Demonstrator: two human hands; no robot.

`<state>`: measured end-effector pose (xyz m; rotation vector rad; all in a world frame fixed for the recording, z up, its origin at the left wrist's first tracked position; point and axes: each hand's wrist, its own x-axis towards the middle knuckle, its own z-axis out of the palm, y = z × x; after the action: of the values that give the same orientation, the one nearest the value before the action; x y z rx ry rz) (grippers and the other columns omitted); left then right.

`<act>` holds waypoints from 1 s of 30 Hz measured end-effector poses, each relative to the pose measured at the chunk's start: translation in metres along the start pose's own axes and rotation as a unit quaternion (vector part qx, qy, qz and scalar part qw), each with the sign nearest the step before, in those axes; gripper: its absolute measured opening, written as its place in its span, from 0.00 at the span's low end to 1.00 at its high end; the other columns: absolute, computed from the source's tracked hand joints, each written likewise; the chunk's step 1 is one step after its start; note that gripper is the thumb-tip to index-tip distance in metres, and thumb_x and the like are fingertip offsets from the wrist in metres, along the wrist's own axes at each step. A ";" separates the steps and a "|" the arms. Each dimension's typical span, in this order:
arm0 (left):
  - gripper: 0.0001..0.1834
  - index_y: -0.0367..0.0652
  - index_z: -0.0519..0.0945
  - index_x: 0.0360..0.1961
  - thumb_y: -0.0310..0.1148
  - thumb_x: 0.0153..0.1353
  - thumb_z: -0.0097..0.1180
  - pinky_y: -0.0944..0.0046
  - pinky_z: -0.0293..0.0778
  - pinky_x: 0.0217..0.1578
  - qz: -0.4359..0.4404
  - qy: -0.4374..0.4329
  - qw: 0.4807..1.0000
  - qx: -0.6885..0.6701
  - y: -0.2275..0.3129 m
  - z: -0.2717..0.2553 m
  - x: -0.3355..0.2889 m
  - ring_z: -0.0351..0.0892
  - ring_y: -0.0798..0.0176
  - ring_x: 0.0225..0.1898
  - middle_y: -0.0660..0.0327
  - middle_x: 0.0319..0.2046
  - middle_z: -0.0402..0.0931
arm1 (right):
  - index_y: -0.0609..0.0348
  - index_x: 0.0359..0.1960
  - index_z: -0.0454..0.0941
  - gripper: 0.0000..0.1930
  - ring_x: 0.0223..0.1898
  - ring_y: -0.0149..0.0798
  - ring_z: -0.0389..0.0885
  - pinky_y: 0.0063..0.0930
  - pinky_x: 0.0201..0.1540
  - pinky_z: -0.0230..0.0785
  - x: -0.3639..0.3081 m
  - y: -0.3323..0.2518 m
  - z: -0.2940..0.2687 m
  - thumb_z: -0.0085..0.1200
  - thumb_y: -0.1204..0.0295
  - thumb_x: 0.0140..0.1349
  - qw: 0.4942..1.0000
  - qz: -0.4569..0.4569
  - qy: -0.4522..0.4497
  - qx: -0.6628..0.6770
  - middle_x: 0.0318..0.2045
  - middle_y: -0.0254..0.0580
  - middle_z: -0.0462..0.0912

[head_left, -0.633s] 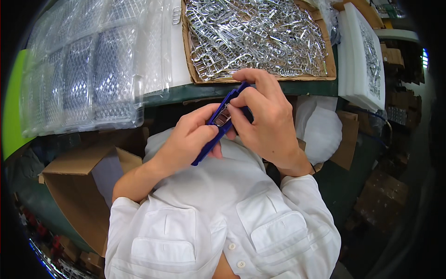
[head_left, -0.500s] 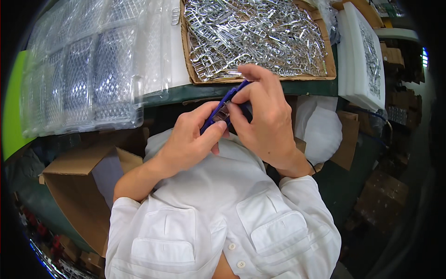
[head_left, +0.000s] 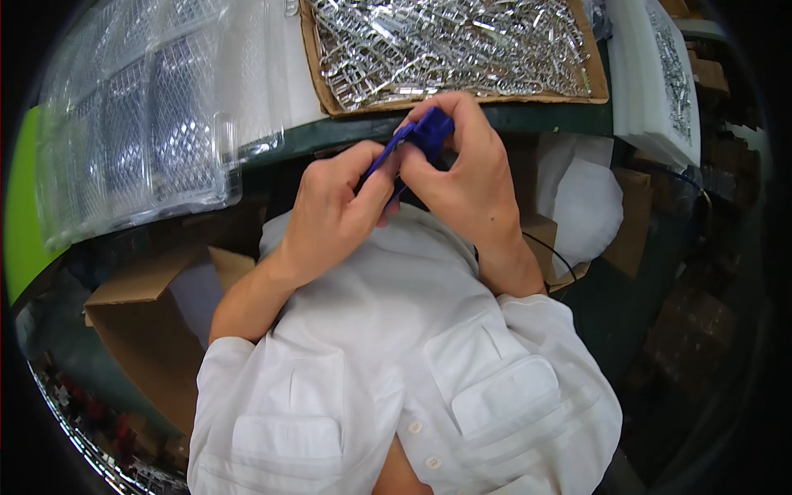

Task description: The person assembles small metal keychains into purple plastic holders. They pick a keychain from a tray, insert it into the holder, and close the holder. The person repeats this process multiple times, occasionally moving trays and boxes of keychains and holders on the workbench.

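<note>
Both hands are closed on a long blue plastic piece (head_left: 433,129), held tilted in front of my chest. My left hand (head_left: 334,198) pinches its lower left end between thumb and fingers. At the upper right end, my right hand (head_left: 466,186) grips it with its fingers curled over the top and its thumb tucked below. A broad blue face shows between the right fingers. Fingers cover the middle of the piece, and its exact kind cannot be made out. Just beyond the hands lies a heap of shiny metal clip-like parts (head_left: 462,49) in a shallow cardboard tray (head_left: 317,73).
Clear plastic blister trays (head_left: 132,132) are stacked at the left, beside a bright green panel (head_left: 25,198). White foam slabs (head_left: 639,82) with metal parts stand at the right. An open cardboard box (head_left: 136,276) is low left; a white bag (head_left: 590,206) sits low right.
The blue piece has turned so that its broad face shows at the right hand. The metal seen in its middle is now hidden by the fingers. The whole view has shifted slightly.
</note>
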<state>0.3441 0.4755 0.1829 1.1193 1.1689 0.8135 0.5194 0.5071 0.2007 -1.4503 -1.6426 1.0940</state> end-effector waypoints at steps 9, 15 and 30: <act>0.15 0.35 0.83 0.39 0.37 0.77 0.52 0.71 0.72 0.22 -0.032 0.020 0.999 -0.037 -0.008 -0.004 0.011 0.78 0.74 0.20 0.63 0.23 0.81 | 0.65 0.52 0.74 0.18 0.36 0.42 0.87 0.35 0.43 0.79 0.013 0.007 0.012 0.63 0.74 0.62 1.000 -0.029 0.009 -0.002 0.37 0.47 0.86; 0.18 0.33 0.81 0.48 0.39 0.78 0.47 0.72 0.74 0.24 -0.116 -0.062 0.981 -0.143 0.017 -0.016 0.003 0.80 0.69 0.21 0.57 0.26 0.82 | 0.69 0.59 0.74 0.18 0.46 0.32 0.83 0.29 0.52 0.76 0.010 0.003 -0.012 0.59 0.73 0.72 0.934 0.072 -0.115 0.331 0.46 0.41 0.85; 0.36 0.27 0.70 0.68 0.50 0.73 0.41 0.66 0.82 0.29 -0.136 -0.172 0.940 -0.262 0.011 -0.034 -0.014 0.88 0.57 0.29 0.40 0.42 0.85 | 0.69 0.63 0.74 0.21 0.50 0.30 0.82 0.24 0.51 0.74 0.001 -0.008 -0.040 0.60 0.73 0.73 0.933 0.099 -0.058 0.340 0.51 0.42 0.85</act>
<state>0.3087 0.4733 0.1976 0.6058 0.7274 0.6275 0.5519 0.5143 0.2245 -1.1057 -1.0259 1.6797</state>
